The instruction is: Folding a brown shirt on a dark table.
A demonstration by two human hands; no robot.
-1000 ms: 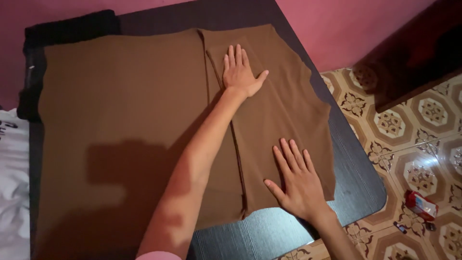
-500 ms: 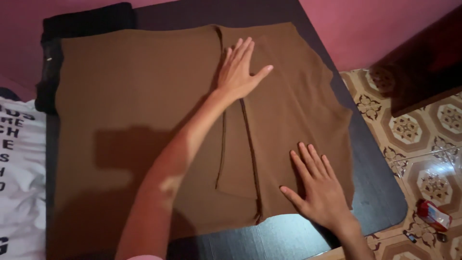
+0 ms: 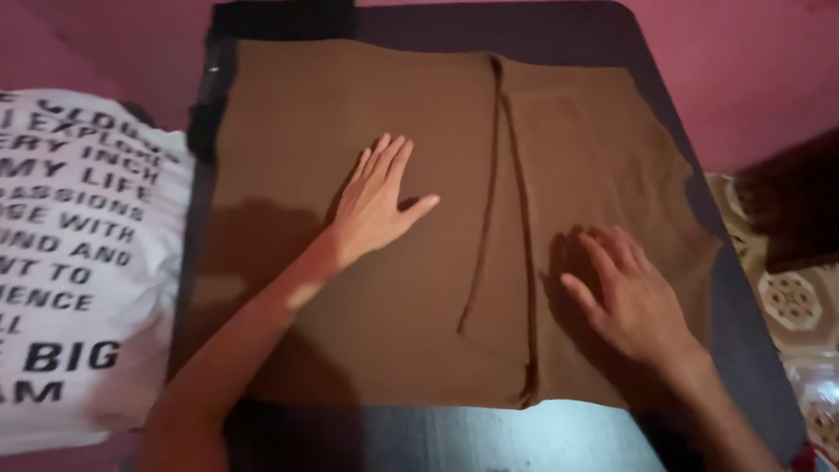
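Observation:
A large brown cloth (image 3: 288, 114) lies spread over a dark table (image 3: 454, 437), its right part folded inward so that a hemmed edge (image 3: 489, 218) runs down the middle. My left hand (image 3: 374, 203) rests flat on the cloth's middle left, fingers apart, holding nothing. My right hand (image 3: 631, 293) lies palm down on the folded right part, near the cloth's front right corner, fingers spread.
A white garment with black lettering (image 3: 74, 253) lies to the left of the table. A black cloth (image 3: 262, 17) shows under the brown one at the far left corner. Patterned floor tiles (image 3: 795, 301) and a dark piece of furniture (image 3: 791, 205) are at the right.
My left hand has slid left and nearer, from the folded edge at the far side onto the cloth's middle left. The view has swung left. My right hand stays on the folded part.

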